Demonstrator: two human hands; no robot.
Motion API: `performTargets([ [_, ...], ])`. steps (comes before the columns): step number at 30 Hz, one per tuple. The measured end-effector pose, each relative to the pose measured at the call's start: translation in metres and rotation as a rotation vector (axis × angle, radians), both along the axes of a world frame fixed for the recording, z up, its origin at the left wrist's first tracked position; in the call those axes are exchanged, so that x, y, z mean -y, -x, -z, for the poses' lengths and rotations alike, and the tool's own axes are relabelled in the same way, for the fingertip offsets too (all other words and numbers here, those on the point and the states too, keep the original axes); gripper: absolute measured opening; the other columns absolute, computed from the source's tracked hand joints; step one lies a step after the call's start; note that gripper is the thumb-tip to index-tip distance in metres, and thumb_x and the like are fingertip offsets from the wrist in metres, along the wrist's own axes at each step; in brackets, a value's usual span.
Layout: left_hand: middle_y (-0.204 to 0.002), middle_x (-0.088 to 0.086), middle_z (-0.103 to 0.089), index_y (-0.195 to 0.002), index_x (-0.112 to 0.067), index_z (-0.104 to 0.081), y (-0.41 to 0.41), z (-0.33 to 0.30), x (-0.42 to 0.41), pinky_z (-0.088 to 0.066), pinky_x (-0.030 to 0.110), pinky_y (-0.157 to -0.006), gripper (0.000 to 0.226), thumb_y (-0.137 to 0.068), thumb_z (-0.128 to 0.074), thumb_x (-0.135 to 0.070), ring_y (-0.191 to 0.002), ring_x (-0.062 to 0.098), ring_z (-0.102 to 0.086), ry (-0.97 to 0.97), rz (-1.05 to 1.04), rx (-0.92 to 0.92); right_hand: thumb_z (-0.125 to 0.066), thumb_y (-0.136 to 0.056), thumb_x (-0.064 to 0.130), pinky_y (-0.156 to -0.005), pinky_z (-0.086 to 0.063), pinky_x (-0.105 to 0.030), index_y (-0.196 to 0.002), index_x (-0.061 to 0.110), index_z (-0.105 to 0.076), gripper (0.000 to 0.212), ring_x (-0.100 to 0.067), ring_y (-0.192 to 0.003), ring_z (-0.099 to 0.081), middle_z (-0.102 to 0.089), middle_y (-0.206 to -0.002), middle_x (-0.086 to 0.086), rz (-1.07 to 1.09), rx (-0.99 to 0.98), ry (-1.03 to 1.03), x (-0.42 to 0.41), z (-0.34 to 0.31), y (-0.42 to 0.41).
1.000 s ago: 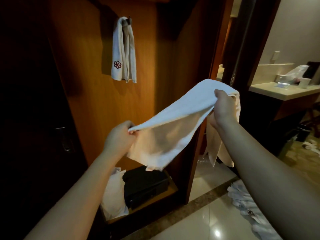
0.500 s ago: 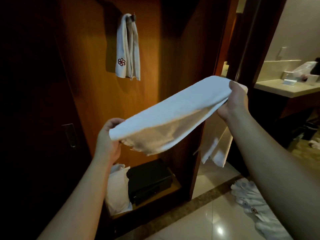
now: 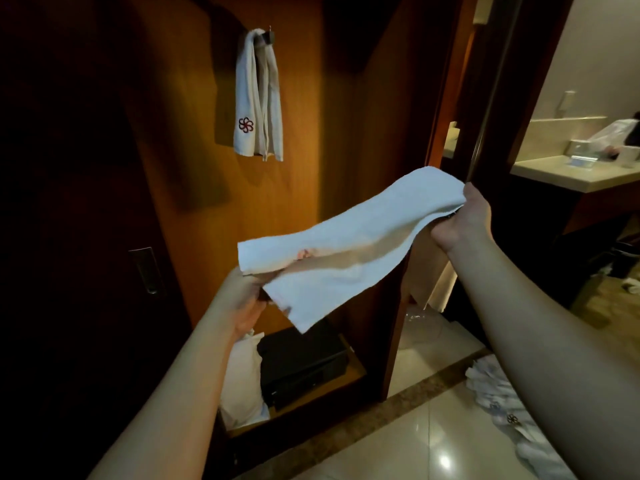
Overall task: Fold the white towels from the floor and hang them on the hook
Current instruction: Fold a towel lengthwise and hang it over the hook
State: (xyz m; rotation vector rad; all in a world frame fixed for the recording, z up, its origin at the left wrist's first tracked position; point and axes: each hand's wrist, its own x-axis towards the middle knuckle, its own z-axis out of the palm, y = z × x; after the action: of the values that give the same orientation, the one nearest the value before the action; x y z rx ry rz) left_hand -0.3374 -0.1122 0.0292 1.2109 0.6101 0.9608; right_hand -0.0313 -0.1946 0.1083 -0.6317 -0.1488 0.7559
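I hold a white towel (image 3: pixel 349 244) stretched in the air between both hands, folded lengthwise into a band. My left hand (image 3: pixel 247 296) grips its lower left end; my right hand (image 3: pixel 465 220) grips the upper right end. A loose corner of the towel droops below the left end. On the wooden wall above, a folded white towel with a red flower mark (image 3: pixel 258 98) hangs from a dark hook (image 3: pixel 266 38). More white towels (image 3: pixel 502 407) lie crumpled on the floor at the lower right, partly behind my right arm.
An open wooden wardrobe niche holds a black safe (image 3: pixel 304 365) and a white bag (image 3: pixel 242 379) on its bottom shelf. A dark door with a recessed handle (image 3: pixel 147 270) is at the left. At right, a doorway shows a bathroom counter (image 3: pixel 575 174). The floor is glossy tile (image 3: pixel 415 445).
The hanging half under my right hand has been gathered up, so the towel is now a narrower band. My left hand moved lower and rightward; the view shifted slightly left.
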Motion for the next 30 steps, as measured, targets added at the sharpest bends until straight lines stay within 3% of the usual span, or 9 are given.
performTargets([
  [3,-0.109,0.005,-0.075,-0.116,-0.022,-0.071,0.027,-0.01,-0.017,-0.061,0.036,-0.071,0.037,-0.081,-0.063,-0.01,-0.097,0.023,-0.072,-0.156,-0.024,0.154,-0.052,-0.104,0.035,-0.073,-0.062,-0.046,-0.126,0.011,-0.059,0.034,-0.032,-0.092,-0.076,-0.077,-0.108,-0.013,0.018,0.021,0.006,0.006,-0.003,-0.007],
  [6,-0.099,0.0,-0.076,-0.095,-0.026,-0.079,0.045,-0.018,-0.03,-0.058,0.029,-0.062,0.037,-0.081,-0.052,-0.004,-0.088,0.02,-0.073,-0.235,-0.013,0.209,-0.057,-0.102,0.031,-0.06,-0.061,-0.044,-0.122,0.012,-0.058,0.028,-0.03,-0.083,-0.077,-0.078,-0.097,-0.011,0.037,0.029,0.034,0.007,-0.005,-0.006],
  [10,-0.093,0.006,-0.07,-0.068,-0.023,-0.072,0.045,-0.001,-0.029,-0.054,0.033,-0.049,0.032,-0.081,-0.049,-0.004,-0.082,0.031,-0.07,-0.215,0.039,0.167,-0.054,-0.104,0.031,-0.078,-0.062,-0.045,-0.136,0.011,-0.055,0.038,-0.033,-0.105,-0.072,-0.073,-0.119,-0.013,-0.001,0.018,0.07,0.004,0.002,-0.001],
  [13,-0.091,0.015,-0.058,-0.064,-0.018,-0.066,0.047,0.013,-0.03,-0.045,0.031,-0.05,0.027,-0.081,-0.047,-0.008,-0.079,0.037,-0.062,-0.174,0.088,0.151,-0.053,-0.103,0.036,-0.074,-0.061,-0.043,-0.136,0.012,-0.056,0.041,-0.033,-0.105,-0.072,-0.073,-0.119,-0.011,-0.022,-0.005,0.093,0.005,0.012,-0.002],
  [16,-0.074,0.017,-0.045,-0.061,-0.012,-0.059,0.044,0.026,-0.025,-0.027,0.031,-0.05,0.028,-0.08,-0.051,-0.03,-0.063,0.031,-0.047,-0.058,0.061,0.214,-0.05,-0.104,0.041,-0.08,-0.061,-0.046,-0.14,0.013,-0.053,0.045,-0.036,-0.11,-0.07,-0.071,-0.124,-0.012,-0.041,-0.039,0.067,0.003,0.021,0.0],
  [18,-0.067,0.013,-0.049,-0.06,-0.014,-0.057,0.039,0.035,-0.022,-0.032,0.026,-0.05,0.036,-0.087,-0.054,-0.039,-0.061,0.027,-0.051,0.018,-0.03,0.175,-0.05,-0.103,0.044,-0.084,-0.059,-0.05,-0.14,0.013,-0.052,0.047,-0.037,-0.11,-0.069,-0.071,-0.124,-0.012,-0.06,-0.064,0.038,-0.001,0.022,0.002],
  [21,-0.107,0.009,-0.063,-0.073,-0.022,-0.059,0.027,0.053,-0.018,-0.051,0.035,-0.059,0.009,-0.077,-0.067,-0.023,-0.098,0.031,-0.061,0.186,-0.064,0.12,-0.05,-0.102,0.05,-0.085,-0.058,-0.056,-0.135,0.014,-0.053,0.049,-0.039,-0.106,-0.071,-0.073,-0.119,-0.014,-0.095,-0.081,-0.021,-0.006,0.017,0.008],
  [24,-0.133,0.017,-0.051,-0.099,-0.022,-0.058,0.017,0.077,-0.021,-0.056,0.039,-0.058,0.035,-0.072,-0.063,-0.001,-0.109,0.037,-0.056,0.335,-0.053,0.114,-0.05,-0.098,0.058,-0.09,-0.053,-0.062,-0.12,0.01,-0.056,0.054,-0.044,-0.101,-0.071,-0.073,-0.116,-0.02,-0.155,-0.085,-0.109,-0.009,0.004,0.016],
  [30,-0.119,0.019,-0.062,-0.126,-0.023,-0.053,-0.014,0.096,-0.016,-0.056,0.031,-0.055,0.051,-0.089,-0.053,0.012,-0.096,0.031,-0.067,0.488,-0.192,0.024,-0.058,-0.096,0.036,-0.083,-0.057,-0.054,-0.123,0.006,-0.059,0.04,-0.041,-0.096,-0.073,-0.074,-0.106,-0.022,-0.295,0.002,-0.225,-0.003,-0.025,0.047],
])
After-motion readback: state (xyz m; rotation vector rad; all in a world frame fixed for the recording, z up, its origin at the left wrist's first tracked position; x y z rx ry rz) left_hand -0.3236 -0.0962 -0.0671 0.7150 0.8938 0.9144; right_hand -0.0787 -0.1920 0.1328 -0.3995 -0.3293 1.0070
